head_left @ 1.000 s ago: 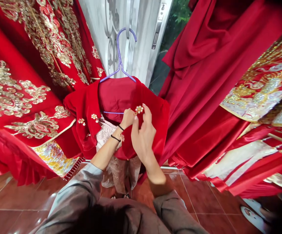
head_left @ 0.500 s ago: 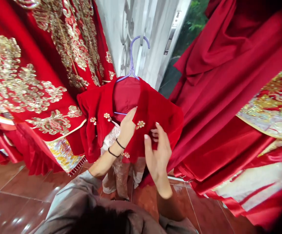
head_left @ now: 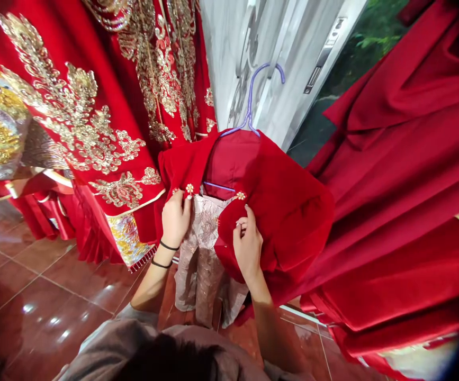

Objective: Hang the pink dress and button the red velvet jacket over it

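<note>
A red velvet jacket [head_left: 293, 201] with gold flower-shaped buttons hangs on a purple hanger [head_left: 252, 95]. Its front is parted, and a pale pink patterned garment [head_left: 203, 254] shows beneath. My left hand [head_left: 174, 219], with two black bands at the wrist, has its fingers closed on the jacket's left front edge, beside a flower button [head_left: 190, 188]. The fingers of my right hand [head_left: 248, 242] are curled on the opposite front edge, just below another flower button [head_left: 240, 196]. Some of the fingertips are hidden by cloth.
Red garments with gold embroidery [head_left: 90, 116] hang close on the left. On the right, long red drapes of cloth [head_left: 404, 174] hang down. Behind the hanger stands a white door [head_left: 229, 47] with a metal lock plate [head_left: 324, 55]. The floor has glossy brown tiles [head_left: 66, 286].
My left hand has moved left, from the jacket's right front to its left edge. My right hand has closed on the right edge. The jacket front has opened wider, and the view has shifted left.
</note>
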A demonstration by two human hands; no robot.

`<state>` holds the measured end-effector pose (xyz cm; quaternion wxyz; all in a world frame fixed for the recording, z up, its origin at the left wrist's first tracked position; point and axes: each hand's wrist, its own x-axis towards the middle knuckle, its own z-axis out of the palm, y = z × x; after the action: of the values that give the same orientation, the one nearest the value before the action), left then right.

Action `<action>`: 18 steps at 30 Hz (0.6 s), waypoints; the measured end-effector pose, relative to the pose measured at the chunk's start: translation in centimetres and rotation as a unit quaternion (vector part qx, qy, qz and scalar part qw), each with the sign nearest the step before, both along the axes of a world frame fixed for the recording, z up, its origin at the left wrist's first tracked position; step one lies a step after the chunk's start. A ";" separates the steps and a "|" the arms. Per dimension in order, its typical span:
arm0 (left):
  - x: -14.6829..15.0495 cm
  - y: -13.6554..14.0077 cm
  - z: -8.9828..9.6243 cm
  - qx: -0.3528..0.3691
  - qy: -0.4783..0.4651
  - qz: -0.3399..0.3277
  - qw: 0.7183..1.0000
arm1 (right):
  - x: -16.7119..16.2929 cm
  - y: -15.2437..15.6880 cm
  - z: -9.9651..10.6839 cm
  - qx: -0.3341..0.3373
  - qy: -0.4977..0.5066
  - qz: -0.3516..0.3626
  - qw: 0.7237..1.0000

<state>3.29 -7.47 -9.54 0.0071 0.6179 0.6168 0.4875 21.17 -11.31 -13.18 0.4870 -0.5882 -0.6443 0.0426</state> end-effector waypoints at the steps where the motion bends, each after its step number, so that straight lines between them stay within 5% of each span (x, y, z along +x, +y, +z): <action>1: 0.7 -0.5 0.7 0.022 -0.012 -0.030 0.999 | 0.3 0.2 -0.2 -0.001 0.021 0.018 1.000; 8: 9.7 -0.6 3.9 0.112 -0.018 -0.228 0.967 | 0.2 1.0 -3.1 0.001 -0.049 0.087 0.995; 15: 8.9 -0.7 -0.9 0.005 0.009 -0.197 0.980 | -0.3 2.4 -4.4 -0.051 -0.046 -0.135 0.989; 18: 7.8 -2.1 -2.9 0.015 -0.056 -0.214 0.975 | 1.2 2.6 -4.2 -0.018 0.020 -0.078 0.997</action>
<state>11.04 -9.55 -12.48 0.1364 0.7072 0.4614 0.5181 22.33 -8.67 -17.36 0.4910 -0.6444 -0.5856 0.0279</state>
